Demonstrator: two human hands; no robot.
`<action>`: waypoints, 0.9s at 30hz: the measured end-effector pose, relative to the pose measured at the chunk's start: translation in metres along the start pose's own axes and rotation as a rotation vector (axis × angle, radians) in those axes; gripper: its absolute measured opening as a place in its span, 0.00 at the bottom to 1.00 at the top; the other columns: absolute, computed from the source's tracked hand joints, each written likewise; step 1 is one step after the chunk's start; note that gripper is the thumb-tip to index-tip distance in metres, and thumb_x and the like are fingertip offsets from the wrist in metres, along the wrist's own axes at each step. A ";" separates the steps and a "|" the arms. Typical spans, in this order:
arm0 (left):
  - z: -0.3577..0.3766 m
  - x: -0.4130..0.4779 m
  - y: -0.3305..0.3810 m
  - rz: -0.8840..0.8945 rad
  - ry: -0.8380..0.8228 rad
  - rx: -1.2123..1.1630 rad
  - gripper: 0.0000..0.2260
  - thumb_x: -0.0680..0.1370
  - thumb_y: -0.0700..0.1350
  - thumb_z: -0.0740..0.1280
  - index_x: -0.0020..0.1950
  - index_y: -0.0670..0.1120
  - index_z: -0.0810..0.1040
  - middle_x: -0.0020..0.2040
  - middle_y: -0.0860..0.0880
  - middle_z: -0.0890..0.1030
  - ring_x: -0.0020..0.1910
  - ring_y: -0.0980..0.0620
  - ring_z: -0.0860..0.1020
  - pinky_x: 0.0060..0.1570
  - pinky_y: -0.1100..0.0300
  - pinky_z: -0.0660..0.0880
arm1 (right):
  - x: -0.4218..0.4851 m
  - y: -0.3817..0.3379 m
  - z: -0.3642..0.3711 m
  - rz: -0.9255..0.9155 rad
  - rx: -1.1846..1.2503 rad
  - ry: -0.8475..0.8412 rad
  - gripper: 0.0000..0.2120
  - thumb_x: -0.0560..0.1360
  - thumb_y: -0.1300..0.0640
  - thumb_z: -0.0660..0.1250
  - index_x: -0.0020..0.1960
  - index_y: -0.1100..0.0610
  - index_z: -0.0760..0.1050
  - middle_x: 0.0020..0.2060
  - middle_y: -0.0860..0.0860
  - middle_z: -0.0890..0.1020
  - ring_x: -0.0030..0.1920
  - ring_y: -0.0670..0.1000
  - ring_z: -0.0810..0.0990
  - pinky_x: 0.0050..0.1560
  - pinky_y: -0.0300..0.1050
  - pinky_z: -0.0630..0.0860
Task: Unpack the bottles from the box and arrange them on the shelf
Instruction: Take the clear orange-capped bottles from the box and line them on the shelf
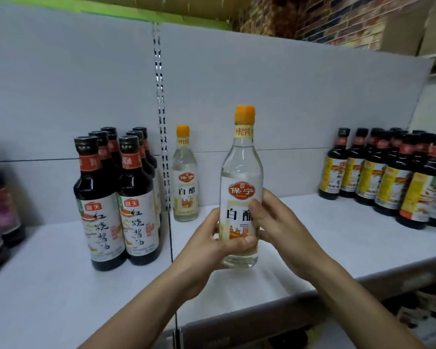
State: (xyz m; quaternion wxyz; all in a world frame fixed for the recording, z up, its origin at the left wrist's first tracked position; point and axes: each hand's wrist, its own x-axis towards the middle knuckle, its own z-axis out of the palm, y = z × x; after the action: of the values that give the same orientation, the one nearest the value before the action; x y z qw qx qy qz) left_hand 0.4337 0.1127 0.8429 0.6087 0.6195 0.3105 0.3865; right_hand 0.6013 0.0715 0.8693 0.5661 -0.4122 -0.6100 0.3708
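Your left hand (pixel 220 239) and right hand (pixel 275 222) both wrap around the lower half of a clear bottle (pixel 241 182) with an orange cap, holding it upright over the white shelf (pixel 337 238). Another clear bottle (pixel 185 182) stands behind it by the back wall. Dark bottles (pixel 118 197) stand to the left, and more dark bottles (pixel 390 172) stand far off to the right.

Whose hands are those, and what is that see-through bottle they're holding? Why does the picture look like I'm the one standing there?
The camera sits on a person's head, so you see what they see. Their left hand and right hand both hold a clear vinegar bottle with an orange cap, upright over a white shelf. Another clear bottle already stands at the back. Dark sauce bottles stand to the left, and more dark bottles to the right.
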 end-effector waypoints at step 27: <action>-0.014 0.096 -0.035 0.016 0.350 0.295 0.26 0.73 0.40 0.80 0.67 0.53 0.77 0.60 0.49 0.85 0.56 0.53 0.85 0.62 0.52 0.81 | 0.117 0.077 -0.037 0.090 -0.231 -0.192 0.20 0.76 0.55 0.76 0.64 0.46 0.73 0.56 0.43 0.86 0.59 0.43 0.83 0.61 0.50 0.82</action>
State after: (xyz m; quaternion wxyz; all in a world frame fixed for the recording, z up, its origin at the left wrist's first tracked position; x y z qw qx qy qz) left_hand 0.4737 0.2044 0.8168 0.4452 0.6277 0.4596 0.4433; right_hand 0.6422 0.2088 0.8470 0.4368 -0.4643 -0.6807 0.3609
